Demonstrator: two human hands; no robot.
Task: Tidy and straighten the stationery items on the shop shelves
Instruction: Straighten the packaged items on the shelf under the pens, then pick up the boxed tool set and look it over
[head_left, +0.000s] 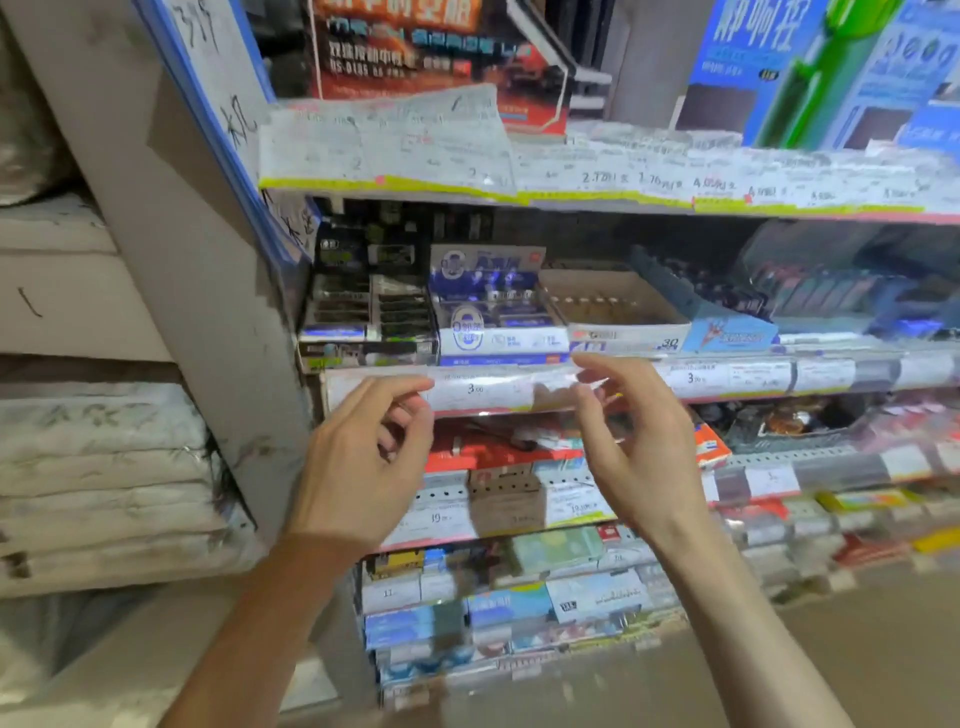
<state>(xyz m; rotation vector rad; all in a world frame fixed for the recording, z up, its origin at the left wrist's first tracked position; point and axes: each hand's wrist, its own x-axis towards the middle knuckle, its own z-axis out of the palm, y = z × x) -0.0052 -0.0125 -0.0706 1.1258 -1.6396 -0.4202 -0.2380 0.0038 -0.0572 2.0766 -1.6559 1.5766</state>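
Both hands are raised in front of the front edge of the middle shelf (727, 358), where a clear plastic price strip (498, 387) runs along the edge with a label reading 3.00. The left hand (363, 457) has its fingers (400, 387) loosely curled, thumb and forefinger tips lying at the left part of the strip; whether they actually pinch it cannot be told. The right hand (634, 441) is turned palm inward with its fingers curled and slightly spread, the tips near the strip's middle, and again contact is unclear through the blur. On the shelf just behind the strip stand the stationery boxes: a black-and-white display box (363, 322) at the left end against the grey upright (208, 291), a blue-and-white box (493, 312) beside it, then an open cardboard tray (613, 306) marked 30, and a light blue box (727, 332) set at an angle further right. The upper shelf's front edge carries its own row of price labels (623, 176), with a red carton (431, 57) above. Lower shelves hold more packs, with a red pack (493, 447) showing between the hands.
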